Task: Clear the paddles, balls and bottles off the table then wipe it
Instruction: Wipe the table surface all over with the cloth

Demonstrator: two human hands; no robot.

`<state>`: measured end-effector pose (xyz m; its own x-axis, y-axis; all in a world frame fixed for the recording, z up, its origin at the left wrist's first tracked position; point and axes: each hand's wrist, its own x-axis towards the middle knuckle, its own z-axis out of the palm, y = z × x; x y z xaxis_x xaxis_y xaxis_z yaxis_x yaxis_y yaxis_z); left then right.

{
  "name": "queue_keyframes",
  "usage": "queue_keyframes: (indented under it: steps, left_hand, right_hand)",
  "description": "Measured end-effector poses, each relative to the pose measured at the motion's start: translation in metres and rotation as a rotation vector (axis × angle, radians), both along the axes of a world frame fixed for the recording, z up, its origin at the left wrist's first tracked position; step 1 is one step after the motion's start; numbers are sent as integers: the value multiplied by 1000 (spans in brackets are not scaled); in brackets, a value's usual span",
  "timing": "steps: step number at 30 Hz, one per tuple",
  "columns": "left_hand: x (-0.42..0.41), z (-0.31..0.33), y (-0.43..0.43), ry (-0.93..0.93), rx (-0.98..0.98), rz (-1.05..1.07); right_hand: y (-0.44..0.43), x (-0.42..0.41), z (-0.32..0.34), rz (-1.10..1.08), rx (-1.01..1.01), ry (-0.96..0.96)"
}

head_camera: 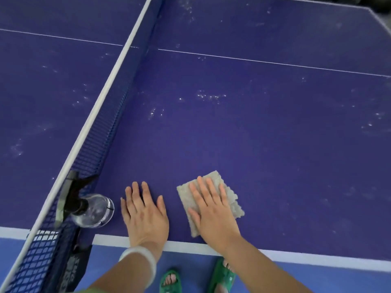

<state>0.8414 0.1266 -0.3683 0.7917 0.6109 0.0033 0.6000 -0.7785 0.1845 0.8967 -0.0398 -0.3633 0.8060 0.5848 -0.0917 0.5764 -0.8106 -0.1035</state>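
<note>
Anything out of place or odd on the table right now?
A clear spray bottle stands by the net at the near edge, likely the cleaner. Whitish specks dot the table on both sides of the net, not yet wiped. The right hand presses the cloth flat.

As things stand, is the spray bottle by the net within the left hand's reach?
Likely yes: the spray bottle stands right beside the left hand, with only bare table between them.

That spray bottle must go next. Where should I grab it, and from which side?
Probably round the clear body of the upright spray bottle, from its right, where the left hand lies flat: the net crowds its other side.
</note>
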Motion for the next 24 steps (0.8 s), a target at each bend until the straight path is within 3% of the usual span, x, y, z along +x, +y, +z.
queue_keyframes:
  steps: [2, 4, 6, 8, 10, 14, 17, 20, 24]
  left_hand:
    - [0, -1, 0, -12, -9, -3]
    - [0, -2, -1, -14, -14, -9]
    - [0, -3, 0, -2, -14, -13]
    - [0, -4, 1, 6, -19, -11]
    - [0, -3, 0, 3, -22, -10]
    - [-1, -8, 3, -21, -22, -4]
    - [-1, -7, 2, -41, -29, -5]
    - [0, -5, 1, -31, -38, -5]
    - [0, 1, 1, 5, -83, -6]
  right_hand:
    - [-49, 15, 0, -64, -59, -40]
    - [-105, 43, 2, -425, -69, -45]
    - [-139, 62, 9, -845, -33, 74]
    - [-132, 64, 12, -1054, 2, 106]
    - [-91, 48, 9, -1028, -5, 54]
    - [-4, -25, 3, -470, 8, -20]
    - [-25, -51, 5, -213, 8, 42]
    - [-93, -42, 5, -283, -49, -15]
    - [-152, -18, 6, -679, -33, 36]
